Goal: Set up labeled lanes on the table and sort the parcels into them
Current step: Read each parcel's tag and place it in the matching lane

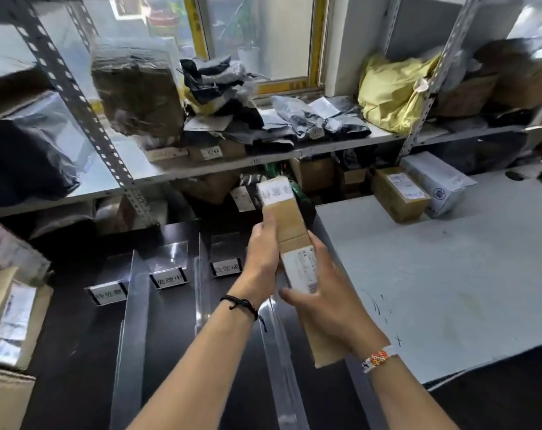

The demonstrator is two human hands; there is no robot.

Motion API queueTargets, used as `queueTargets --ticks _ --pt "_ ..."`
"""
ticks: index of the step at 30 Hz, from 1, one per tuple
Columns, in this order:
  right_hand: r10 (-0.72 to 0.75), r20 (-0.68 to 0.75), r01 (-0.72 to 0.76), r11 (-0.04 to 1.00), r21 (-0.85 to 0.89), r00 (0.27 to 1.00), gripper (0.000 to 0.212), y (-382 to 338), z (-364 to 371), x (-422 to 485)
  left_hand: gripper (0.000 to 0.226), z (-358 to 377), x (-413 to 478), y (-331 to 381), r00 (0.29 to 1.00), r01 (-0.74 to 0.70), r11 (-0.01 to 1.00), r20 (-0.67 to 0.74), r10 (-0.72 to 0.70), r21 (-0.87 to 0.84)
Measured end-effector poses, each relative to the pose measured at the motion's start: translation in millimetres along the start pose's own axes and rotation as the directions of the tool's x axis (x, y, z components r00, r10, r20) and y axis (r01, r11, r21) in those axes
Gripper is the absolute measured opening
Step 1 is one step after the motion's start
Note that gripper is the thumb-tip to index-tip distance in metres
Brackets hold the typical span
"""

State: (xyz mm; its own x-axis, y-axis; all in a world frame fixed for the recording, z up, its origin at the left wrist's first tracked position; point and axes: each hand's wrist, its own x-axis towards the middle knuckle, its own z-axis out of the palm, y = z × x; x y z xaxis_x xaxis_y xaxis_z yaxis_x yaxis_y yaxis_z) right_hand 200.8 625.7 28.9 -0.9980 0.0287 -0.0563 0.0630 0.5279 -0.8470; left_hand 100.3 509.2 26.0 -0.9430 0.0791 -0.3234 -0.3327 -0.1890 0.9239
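Observation:
I hold a long brown cardboard parcel (290, 221) with white labels above the dark table (176, 330). My left hand (262, 252) grips its left side near the middle. My right hand (322, 302) wraps the lower part, fingers over a white label. Three label stands (110, 294) (169, 279) (227, 268) sit at the far end of lanes split by clear dividers (136, 321) (201, 287) (279, 361). The parcel hangs over the rightmost divider.
A grey-white table (449, 280) lies to the right, with a brown box (400, 193) and a white bag parcel (437, 181) at its far edge. Brown parcels (9, 318) stack at the left. Metal shelves (201, 169) full of bags and boxes stand behind.

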Motion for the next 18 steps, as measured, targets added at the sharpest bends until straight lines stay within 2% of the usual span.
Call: queueTargets --ticks 2,4,7,10,13,18 --pt "0.065 0.013 -0.066 0.995 0.081 0.998 0.109 23 8 5 0.063 -13 18 -23 1.0 0.006 0.985 -0.025 -0.002 0.174" --pt "0.127 0.028 -0.129 0.986 0.104 0.992 0.107 49 21 7 0.049 -30 32 -53 0.992 0.017 0.902 -0.119 0.038 0.432" --pt "0.211 0.069 -0.22 0.957 0.191 0.975 0.088 83 43 7 0.056 -48 36 -99 0.985 0.139 0.773 -0.166 -0.045 0.618" --pt "0.295 0.1 -0.307 0.941 0.142 0.95 0.063 111 66 13 0.056 -52 30 -125 0.979 0.205 0.714 -0.13 -0.159 0.669" --pt "0.361 0.122 -0.374 0.921 0.11 0.925 0.05 133 82 23 0.045 -51 27 -129 0.98 0.193 0.745 -0.091 -0.176 0.638" --pt "0.404 0.182 -0.422 0.904 0.073 0.897 0.027 146 102 32 0.045 -54 28 -138 0.981 0.192 0.808 -0.082 -0.176 0.558"
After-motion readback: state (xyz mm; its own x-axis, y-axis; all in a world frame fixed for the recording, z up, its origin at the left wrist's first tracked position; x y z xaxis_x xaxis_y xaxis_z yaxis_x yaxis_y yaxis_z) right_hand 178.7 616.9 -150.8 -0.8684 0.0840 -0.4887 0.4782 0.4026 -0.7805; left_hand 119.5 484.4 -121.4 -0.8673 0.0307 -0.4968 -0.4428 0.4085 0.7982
